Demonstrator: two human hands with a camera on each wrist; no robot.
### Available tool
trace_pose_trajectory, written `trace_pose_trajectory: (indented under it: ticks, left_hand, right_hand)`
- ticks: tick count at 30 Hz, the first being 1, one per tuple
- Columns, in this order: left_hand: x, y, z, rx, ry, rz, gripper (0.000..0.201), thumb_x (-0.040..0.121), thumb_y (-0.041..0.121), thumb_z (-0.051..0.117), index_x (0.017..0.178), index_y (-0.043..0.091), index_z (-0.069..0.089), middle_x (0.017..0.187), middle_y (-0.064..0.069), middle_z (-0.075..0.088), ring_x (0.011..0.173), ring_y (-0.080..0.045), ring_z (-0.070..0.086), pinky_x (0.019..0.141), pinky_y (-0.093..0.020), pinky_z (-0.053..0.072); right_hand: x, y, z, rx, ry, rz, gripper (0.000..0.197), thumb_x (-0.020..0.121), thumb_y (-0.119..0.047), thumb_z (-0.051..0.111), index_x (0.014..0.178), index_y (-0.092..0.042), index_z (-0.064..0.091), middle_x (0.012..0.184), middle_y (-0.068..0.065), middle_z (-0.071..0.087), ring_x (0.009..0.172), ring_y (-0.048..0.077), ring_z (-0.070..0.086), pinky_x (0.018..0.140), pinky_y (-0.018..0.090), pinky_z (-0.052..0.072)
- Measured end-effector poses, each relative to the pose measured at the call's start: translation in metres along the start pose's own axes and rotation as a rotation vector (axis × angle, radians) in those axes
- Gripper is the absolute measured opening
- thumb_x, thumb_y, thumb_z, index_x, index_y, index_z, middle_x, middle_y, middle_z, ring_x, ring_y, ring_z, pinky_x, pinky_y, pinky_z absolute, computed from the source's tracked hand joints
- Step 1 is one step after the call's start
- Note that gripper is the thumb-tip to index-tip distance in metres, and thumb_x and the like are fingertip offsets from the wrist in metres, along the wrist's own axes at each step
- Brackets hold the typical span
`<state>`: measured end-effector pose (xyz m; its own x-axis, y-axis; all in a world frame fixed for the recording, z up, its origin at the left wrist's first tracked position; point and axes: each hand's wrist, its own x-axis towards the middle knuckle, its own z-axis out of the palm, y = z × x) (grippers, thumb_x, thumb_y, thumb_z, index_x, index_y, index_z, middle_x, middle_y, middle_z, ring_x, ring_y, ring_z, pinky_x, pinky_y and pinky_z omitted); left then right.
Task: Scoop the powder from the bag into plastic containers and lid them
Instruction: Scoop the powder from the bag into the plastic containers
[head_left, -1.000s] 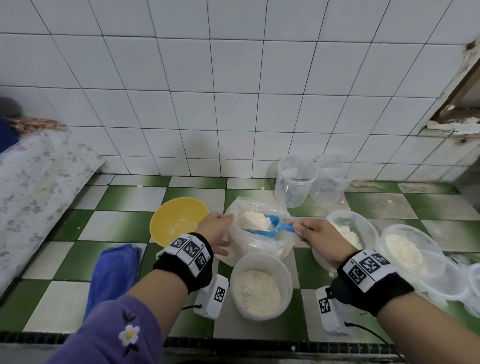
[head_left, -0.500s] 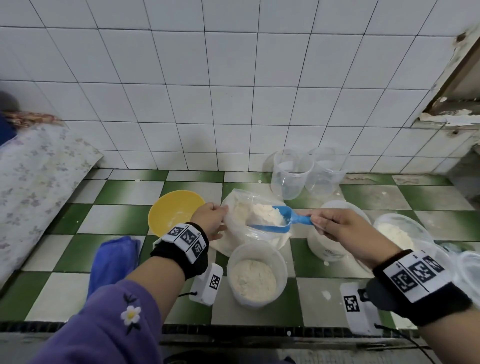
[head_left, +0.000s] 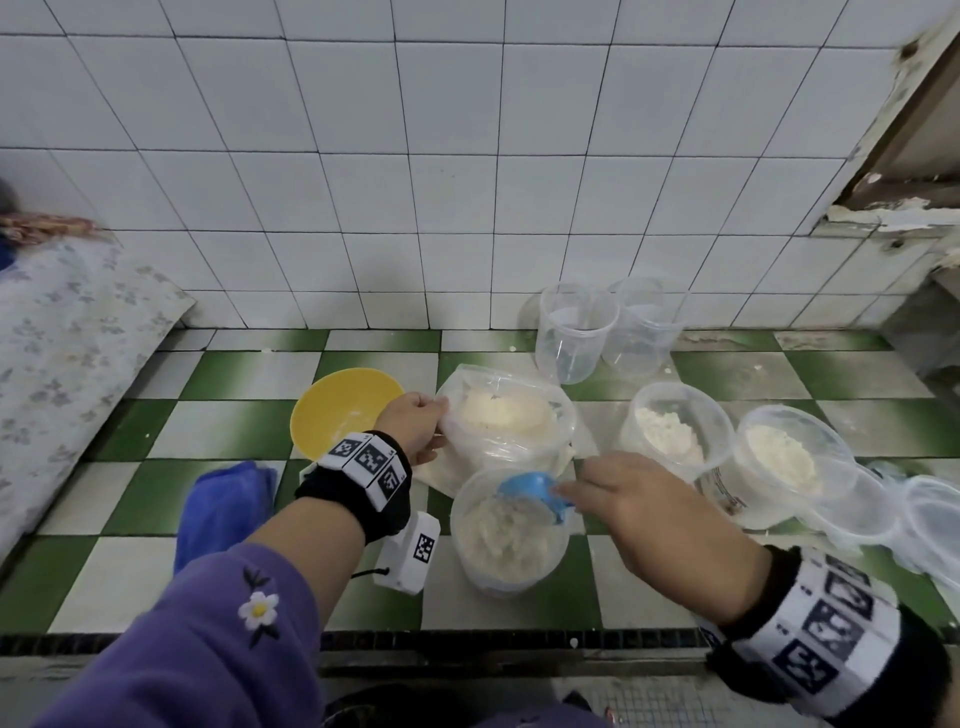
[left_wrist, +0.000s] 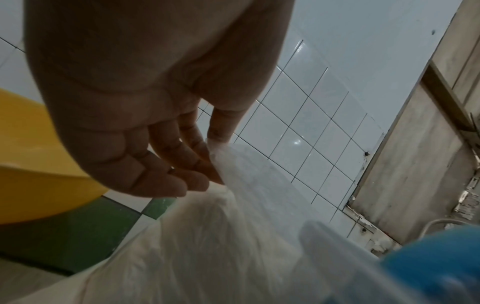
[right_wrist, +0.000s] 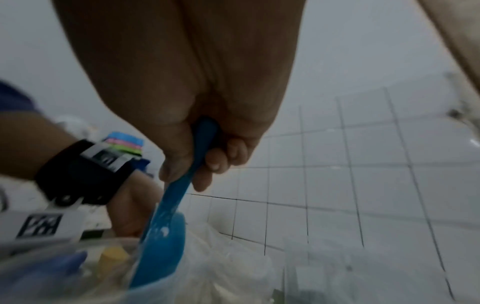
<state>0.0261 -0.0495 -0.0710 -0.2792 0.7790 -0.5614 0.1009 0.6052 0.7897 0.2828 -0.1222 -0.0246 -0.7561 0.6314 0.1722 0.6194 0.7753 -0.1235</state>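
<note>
Blue scoop (right_wrist: 166, 242), seemingly powder-flecked, only wrist-visible.

The right hand (right_wrist: 197, 123) is gripping the handle of a blue scoop (right_wrist: 166, 242), fingers curled around it. The scoop's bowl is dipping inside a clear container (right_wrist: 64, 267). The left hand (right_wrist: 132, 207) is showing behind, wristband visible.

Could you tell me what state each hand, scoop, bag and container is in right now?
Left hand: pinches bag rim.
Bag: open, holds powder.
Right hand: grips scoop handle.
Blue scoop: tipped over front container.
Front container: unlidded, part-filled.
Yellow bowl: nearly empty.
</note>
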Motion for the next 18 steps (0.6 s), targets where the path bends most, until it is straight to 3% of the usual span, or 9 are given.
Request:
trace_pose_trajectory:
  ticks: [3, 8, 11, 15, 18]
  left_hand:
    - [-0.001, 0.000, 0.000, -0.011, 0.001, -0.005, 0.021, 0.098, 0.033, 0.052, 0.082, 0.019, 0.053, 0.076, -0.003, 0.059, 0.060, -0.015, 0.055, 0.062, -0.029, 0.049]
    - [-0.002, 0.001, 0.000, -0.013, 0.009, -0.013, 0.019, 0.098, 0.033, 0.052, 0.086, 0.018, 0.054, 0.076, -0.004, 0.060, 0.060, -0.014, 0.056, 0.062, -0.028, 0.049]
    - [-0.002, 0.001, 0.000, -0.027, 0.004, -0.029, 0.019, 0.097, 0.033, 0.053, 0.084, 0.019, 0.054, 0.076, -0.003, 0.059, 0.060, -0.015, 0.055, 0.062, -0.029, 0.049]
    - [0.000, 0.003, 0.001, -0.050, -0.002, -0.049, 0.020, 0.097, 0.032, 0.052, 0.084, 0.018, 0.053, 0.077, -0.004, 0.056, 0.061, -0.017, 0.052, 0.064, -0.031, 0.049]
    - [0.001, 0.004, 0.002, -0.060, 0.004, -0.059, 0.017, 0.098, 0.029, 0.052, 0.088, 0.015, 0.052, 0.087, -0.009, 0.054, 0.071, -0.022, 0.051, 0.068, -0.032, 0.050]
  right_hand:
    - [-0.001, -0.004, 0.002, -0.109, 0.060, -0.107, 0.039, 0.085, -0.008, 0.038, 0.111, -0.012, 0.067, 0.082, -0.001, 0.056, 0.069, 0.020, 0.055, 0.056, 0.035, 0.049]
    - [-0.012, 0.002, -0.001, -0.120, 0.139, -0.117, 0.040, 0.090, -0.005, 0.036, 0.115, -0.012, 0.067, 0.089, 0.000, 0.060, 0.075, 0.019, 0.055, 0.060, 0.032, 0.048]
    - [-0.015, 0.004, -0.005, -0.107, 0.153, -0.119, 0.041, 0.088, -0.003, 0.039, 0.116, -0.014, 0.067, 0.093, -0.001, 0.060, 0.082, 0.015, 0.050, 0.070, 0.026, 0.039]
    - [-0.021, 0.015, -0.001, 0.088, 0.194, 0.000, 0.047, 0.080, 0.006, 0.051, 0.117, -0.017, 0.066, 0.096, -0.004, 0.059, 0.085, 0.012, 0.050, 0.077, 0.018, 0.036]
    - [-0.022, 0.019, -0.007, 0.440, 0.233, 0.234, 0.040, 0.087, 0.001, 0.058, 0.115, -0.026, 0.068, 0.087, -0.016, 0.059, 0.082, 0.004, 0.055, 0.075, 0.010, 0.040]
